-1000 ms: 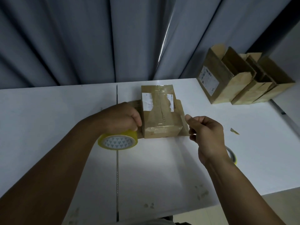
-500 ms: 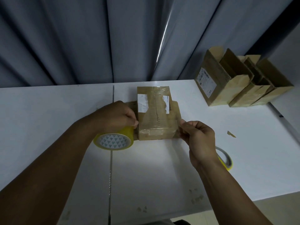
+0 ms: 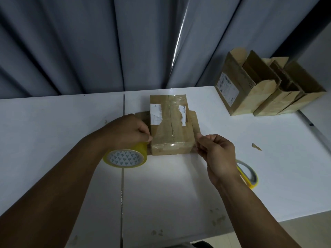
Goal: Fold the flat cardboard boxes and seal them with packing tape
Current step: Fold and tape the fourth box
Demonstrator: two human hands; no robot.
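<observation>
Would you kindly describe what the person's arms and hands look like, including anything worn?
Both are bare: no glove, ring or watch shows on the left hand or right hand, and no sleeve covers the left forearm or right forearm within the frame.

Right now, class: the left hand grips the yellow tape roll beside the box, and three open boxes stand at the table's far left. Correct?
No. The head view shows the three open boxes at the far right of the table, not left. The left hand grips the yellow tape roll beside the box.
</observation>
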